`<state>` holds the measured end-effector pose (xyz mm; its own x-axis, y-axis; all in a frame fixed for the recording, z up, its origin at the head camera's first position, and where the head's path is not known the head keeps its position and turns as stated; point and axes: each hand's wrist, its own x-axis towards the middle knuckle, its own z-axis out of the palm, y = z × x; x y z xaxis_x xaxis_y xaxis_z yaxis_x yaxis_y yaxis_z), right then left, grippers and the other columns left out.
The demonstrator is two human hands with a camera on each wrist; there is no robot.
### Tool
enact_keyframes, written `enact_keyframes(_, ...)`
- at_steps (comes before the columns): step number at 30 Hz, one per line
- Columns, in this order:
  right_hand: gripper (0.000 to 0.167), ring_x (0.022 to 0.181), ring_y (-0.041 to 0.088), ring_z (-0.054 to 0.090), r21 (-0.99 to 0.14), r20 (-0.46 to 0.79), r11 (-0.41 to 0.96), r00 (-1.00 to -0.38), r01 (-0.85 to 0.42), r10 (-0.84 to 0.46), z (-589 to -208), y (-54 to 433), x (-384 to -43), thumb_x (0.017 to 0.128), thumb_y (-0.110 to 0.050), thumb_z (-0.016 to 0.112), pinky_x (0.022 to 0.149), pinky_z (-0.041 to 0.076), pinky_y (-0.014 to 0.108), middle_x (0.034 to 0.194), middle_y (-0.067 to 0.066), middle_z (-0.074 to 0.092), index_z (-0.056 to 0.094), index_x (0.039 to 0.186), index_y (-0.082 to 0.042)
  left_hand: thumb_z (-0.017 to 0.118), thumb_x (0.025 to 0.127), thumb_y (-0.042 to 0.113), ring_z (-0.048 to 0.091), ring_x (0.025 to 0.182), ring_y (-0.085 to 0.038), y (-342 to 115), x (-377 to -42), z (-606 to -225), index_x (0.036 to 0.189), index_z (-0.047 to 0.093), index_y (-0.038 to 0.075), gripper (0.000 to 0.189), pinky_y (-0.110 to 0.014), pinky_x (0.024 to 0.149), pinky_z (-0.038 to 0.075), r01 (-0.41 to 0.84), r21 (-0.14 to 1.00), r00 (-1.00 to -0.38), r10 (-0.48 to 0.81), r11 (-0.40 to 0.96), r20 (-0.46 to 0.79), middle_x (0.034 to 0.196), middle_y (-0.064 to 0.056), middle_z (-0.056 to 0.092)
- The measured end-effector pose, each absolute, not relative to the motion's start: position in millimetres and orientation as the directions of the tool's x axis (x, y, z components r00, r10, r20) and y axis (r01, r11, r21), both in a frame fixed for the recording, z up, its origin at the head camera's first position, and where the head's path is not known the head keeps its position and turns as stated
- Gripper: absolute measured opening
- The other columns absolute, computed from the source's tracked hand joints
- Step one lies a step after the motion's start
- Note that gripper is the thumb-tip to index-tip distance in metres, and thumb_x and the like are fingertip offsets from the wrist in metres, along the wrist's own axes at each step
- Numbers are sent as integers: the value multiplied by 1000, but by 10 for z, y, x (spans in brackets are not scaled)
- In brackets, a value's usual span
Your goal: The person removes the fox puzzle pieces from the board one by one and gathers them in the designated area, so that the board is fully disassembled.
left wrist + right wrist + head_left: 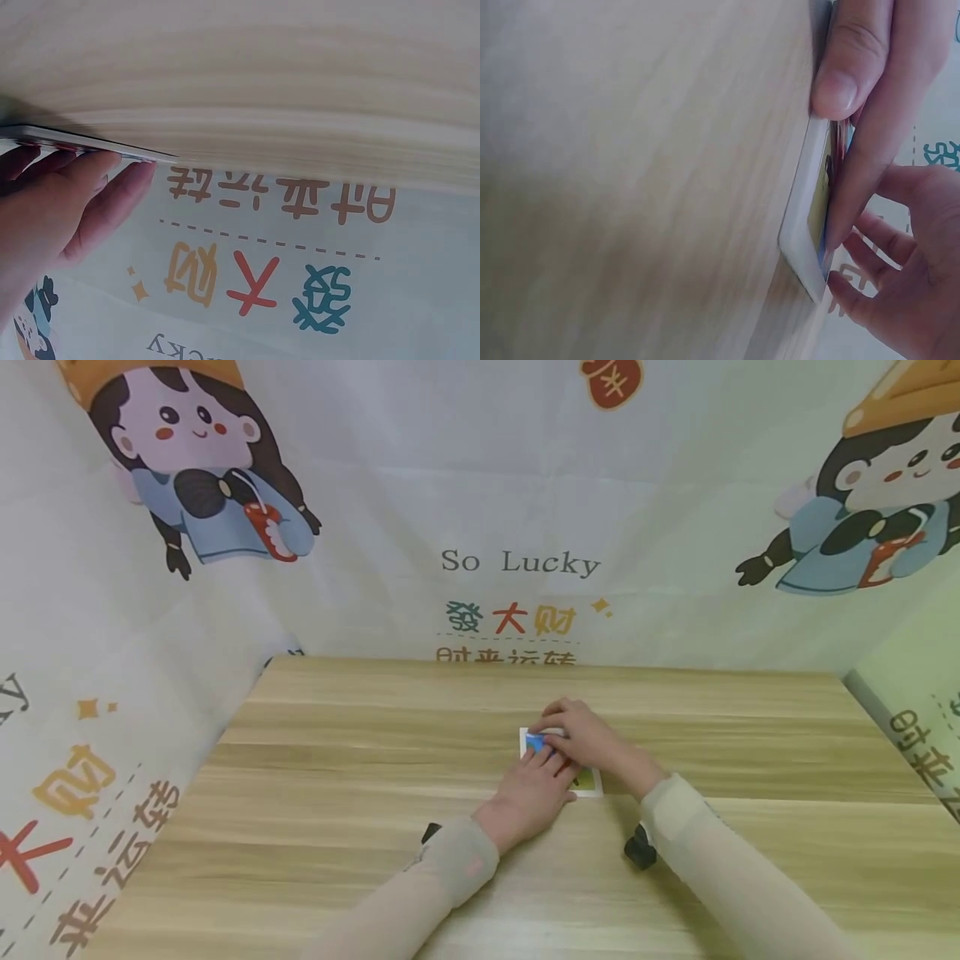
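Wooden tabletop bears a picture board, apparently steadied by the straight-fingered left hand; whether the right hand pinches it is unclear.

- A small, thin picture board has a white border and rounded corners.
- Its printed face shows blue at the far left and yellow-green at the near right; the middle is hidden under the left hand and right hand.
- It lies flat, face up, on the table.
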<state>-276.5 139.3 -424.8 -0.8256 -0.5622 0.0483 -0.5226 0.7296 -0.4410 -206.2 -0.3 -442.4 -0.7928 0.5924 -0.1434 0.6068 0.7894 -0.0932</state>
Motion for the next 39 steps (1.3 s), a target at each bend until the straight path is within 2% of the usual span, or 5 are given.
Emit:
enact_keyframes(5, 15, 114, 35, 59, -446, 63, 736, -838, -509, -542, -4198, 1344, -2784, 96, -13, 65, 105, 43, 53, 116, 14, 66, 76, 105, -11, 33, 108, 42, 21, 155, -22, 17, -2067, -4411, 160, 24, 20, 57, -41, 124, 25, 608, -97, -792, 594, 788, -144, 168, -2, 20)
enact_keyframes(13, 8, 97, 25, 67, -383, 72, 765, -842, -518, -534, -4224, 1255, -2832, 93, -14, 68, 93, 53, 45, 99, 5, 70, 75, 97, -12, 35, 108, 41, 25, 153, -21, 5, -2046, -4435, 159, 28, 21, 56, -39, 123, 29, 611, -128, -792, 600, 781, -114, 166, -1, 25)
enact_keyframes(24, 6, 98, 25, 65, -444, 8, 777, -869, -446, -494, -4218, 1241, -2873, 92, -14, 70, 94, 52, 45, 102, 8, 69, 75, 95, -12, 35, 108, 39, 25, 153, -20, 4, -2032, -4417, 159, 28, 18, 55, -39, 123, 28, 623, -150, -782, 616, 768, -95, 166, -3, 25)
enact_keyframes(32, 9, 89, 22, 62, -492, -24, 771, -879, -404, -475, -4156, 1184, -2882, 91, -17, 73, 88, 52, 42, 97, 9, 66, 72, 93, -8, 38, 107, 38, 26, 153, -21, -10, -2052, -4424, 158, 31, 18, 55, -39, 124, 26, 619, -151, -784, 619, 770, -58, 165, -3, 28)
enact_keyframes(39, 9, 84, 20, 56, -515, -29, 769, -888, -380, -458, -4211, 1169, -2883, 89, -14, 64, 82, 49, 38, 93, 8, 62, 69, 86, -7, 40, 107, 39, 26, 153, -21, 1, -2026, -4450, 157, 32, 19, 55, -42, 121, 31, 611, -117, -791, 608, 783, -63, 165, -1, 28)
